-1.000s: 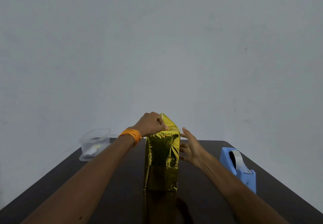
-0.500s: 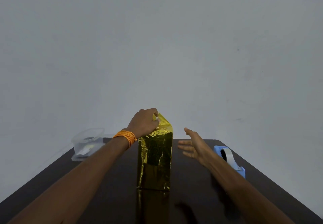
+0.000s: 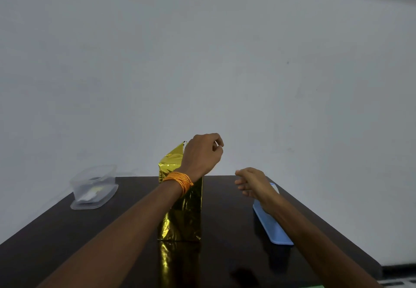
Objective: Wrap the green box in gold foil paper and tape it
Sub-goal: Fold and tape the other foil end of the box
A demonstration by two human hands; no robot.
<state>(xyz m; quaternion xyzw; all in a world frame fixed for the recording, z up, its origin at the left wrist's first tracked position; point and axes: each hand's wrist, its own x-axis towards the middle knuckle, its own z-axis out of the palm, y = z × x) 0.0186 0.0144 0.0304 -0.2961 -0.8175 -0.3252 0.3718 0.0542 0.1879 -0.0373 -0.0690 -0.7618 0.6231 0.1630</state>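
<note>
The box, fully covered in gold foil (image 3: 180, 218), stands upright in the middle of the dark table (image 3: 67, 231). No green shows. My left hand (image 3: 201, 155), with an orange thread band at the wrist, sits on the box's top right corner. Its fingers are curled over the folded foil there, and a foil peak sticks up just left of it. My right hand (image 3: 252, 184) hovers to the right of the box, over the far end of the blue tape dispenser (image 3: 272, 227). Its fingers are loosely curled and hold nothing that I can see.
A clear plastic container (image 3: 94, 188) with small items inside sits at the table's back left corner. A plain pale wall rises behind the table. The table's right edge runs close beside the dispenser.
My right hand has drawn away from the box's side and moved right, over the tape dispenser. My left hand has shifted from the foil's left peak to the top right. The camera has turned right.
</note>
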